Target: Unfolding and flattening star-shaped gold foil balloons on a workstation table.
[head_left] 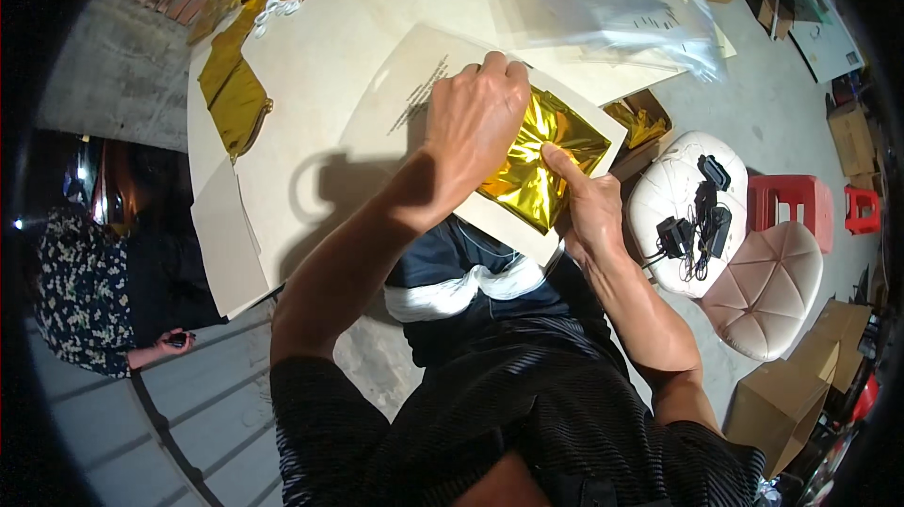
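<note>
A shiny gold foil piece [537,182], folded into a square, lies on a cream card [607,123] at the table's near edge. My right hand [591,201] grips the card's right side, with its thumb pressed on the foil's creased middle. Along the foil's left side, my left hand [478,116] is closed, its fingertips curled down out of sight at what looks like the edge of a clear plastic bag [400,97]. That bag carries dark print and lies flat to the left of the card.
More clear bags [603,13] lie stacked at the table's far right. Gold foil strips [235,93] stretch along its left side. A box with gold foil [640,126] stands beyond the right edge. Black adapters [695,234] rest on a white stool [673,187]. Another person [85,290] is at left.
</note>
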Available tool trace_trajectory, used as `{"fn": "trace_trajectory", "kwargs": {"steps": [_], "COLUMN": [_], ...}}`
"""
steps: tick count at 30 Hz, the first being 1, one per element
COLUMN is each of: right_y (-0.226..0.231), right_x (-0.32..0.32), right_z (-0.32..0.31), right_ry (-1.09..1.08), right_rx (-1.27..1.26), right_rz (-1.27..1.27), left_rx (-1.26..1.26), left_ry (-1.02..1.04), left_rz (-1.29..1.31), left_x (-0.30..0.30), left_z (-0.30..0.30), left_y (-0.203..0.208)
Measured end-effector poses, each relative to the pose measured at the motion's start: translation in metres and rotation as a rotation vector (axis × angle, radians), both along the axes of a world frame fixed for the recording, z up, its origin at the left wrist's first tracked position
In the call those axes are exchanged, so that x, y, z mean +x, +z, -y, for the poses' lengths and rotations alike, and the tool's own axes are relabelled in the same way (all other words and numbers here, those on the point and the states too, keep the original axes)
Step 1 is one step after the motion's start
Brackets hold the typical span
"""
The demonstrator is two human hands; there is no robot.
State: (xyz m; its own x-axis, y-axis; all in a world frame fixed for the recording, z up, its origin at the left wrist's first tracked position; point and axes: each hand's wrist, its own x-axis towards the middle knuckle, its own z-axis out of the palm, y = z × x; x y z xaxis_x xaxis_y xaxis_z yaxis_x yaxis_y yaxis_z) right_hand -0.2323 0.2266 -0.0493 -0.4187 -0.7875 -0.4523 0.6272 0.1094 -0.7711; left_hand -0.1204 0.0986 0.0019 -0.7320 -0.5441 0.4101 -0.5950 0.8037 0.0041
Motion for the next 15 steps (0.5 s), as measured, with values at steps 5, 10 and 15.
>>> {"fn": "trace_trajectory", "kwargs": {"steps": [5,10,15], "right_y": [0.003,-0.003,-0.005], "right_x": [0.001,-0.003,-0.004], "right_z": [-0.004,-0.002,-0.001], "right_ry": [-0.017,-0.056,-0.080], "right_rx": [-0.011,-0.063,-0.015], "right_rz": [-0.034,-0.007,-0.033], "left_rx": [-0.002,-0.057,-0.026], "left_ry": [-0.004,0.037,0.119], "left_rz": [-0.043,-0.011,0.171], "left_x": [-0.004,0.004,0.017], "left_z": [-0.017,-0.031,-0.043], "left_y": [0.000,-0.005,-0.008]}}
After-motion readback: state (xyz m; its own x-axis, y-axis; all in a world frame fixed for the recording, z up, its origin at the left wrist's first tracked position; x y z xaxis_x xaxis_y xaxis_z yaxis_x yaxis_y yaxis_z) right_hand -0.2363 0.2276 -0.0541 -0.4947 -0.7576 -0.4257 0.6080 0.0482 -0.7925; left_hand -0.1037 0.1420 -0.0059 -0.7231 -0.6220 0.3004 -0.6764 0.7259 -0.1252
